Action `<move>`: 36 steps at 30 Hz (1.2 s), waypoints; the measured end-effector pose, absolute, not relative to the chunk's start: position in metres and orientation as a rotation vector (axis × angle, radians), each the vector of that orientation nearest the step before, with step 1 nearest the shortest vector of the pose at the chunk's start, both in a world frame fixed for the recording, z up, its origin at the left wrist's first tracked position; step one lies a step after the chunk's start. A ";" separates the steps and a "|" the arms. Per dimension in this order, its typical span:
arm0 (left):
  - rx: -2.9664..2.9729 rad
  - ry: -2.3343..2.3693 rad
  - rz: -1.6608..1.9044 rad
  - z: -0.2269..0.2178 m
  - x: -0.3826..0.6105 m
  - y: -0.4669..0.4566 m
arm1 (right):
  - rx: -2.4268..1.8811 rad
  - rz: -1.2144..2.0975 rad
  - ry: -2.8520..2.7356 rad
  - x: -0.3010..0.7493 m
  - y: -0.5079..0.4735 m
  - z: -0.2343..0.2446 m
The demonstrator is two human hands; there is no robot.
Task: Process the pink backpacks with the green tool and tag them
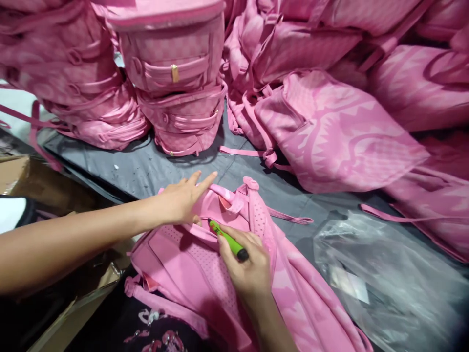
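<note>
A pink backpack lies back-side up on the grey table in front of me. My left hand rests on its top edge near the carry handle, fingers stretched out and pressing the fabric. My right hand is closed around a green tool with a black end, its tip touching the bag just below the left hand. A pink strap trails from the bag to the right.
Stacks of pink backpacks stand at the back left and a heap of flat pink bags fills the right. A clear plastic bag lies at the right front. A cardboard box sits at the left edge.
</note>
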State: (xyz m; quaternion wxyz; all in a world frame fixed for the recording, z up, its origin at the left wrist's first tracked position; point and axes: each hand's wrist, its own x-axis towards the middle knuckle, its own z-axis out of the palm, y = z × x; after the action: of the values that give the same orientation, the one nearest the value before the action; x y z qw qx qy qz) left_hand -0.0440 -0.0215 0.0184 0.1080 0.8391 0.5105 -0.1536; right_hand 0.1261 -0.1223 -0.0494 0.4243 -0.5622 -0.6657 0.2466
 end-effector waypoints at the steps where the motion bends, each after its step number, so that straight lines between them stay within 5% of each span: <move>1: 2.454 1.550 -0.486 0.020 -0.047 -0.025 | -1.380 0.622 -1.662 0.121 -0.123 -0.050; 6: 2.584 1.716 -0.591 0.009 -0.047 -0.036 | -1.357 0.649 -1.666 0.103 -0.119 -0.054; 19: 2.350 1.179 -0.250 0.003 -0.093 -0.012 | -1.348 0.673 -1.752 0.105 -0.117 -0.052; 27: 2.195 1.288 0.056 -0.016 -0.128 -0.012 | -1.267 0.691 -1.895 0.091 -0.111 -0.051; 36: 2.162 1.275 -0.061 -0.014 -0.134 -0.001 | -1.293 0.769 -1.900 0.082 -0.100 -0.053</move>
State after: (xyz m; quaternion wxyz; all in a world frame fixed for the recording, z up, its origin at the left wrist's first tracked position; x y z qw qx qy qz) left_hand -0.1339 -0.0005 -0.0143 0.3105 0.8186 0.4827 -0.0231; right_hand 0.0817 -0.1000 -0.0529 0.3514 -0.4994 -0.7342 0.2969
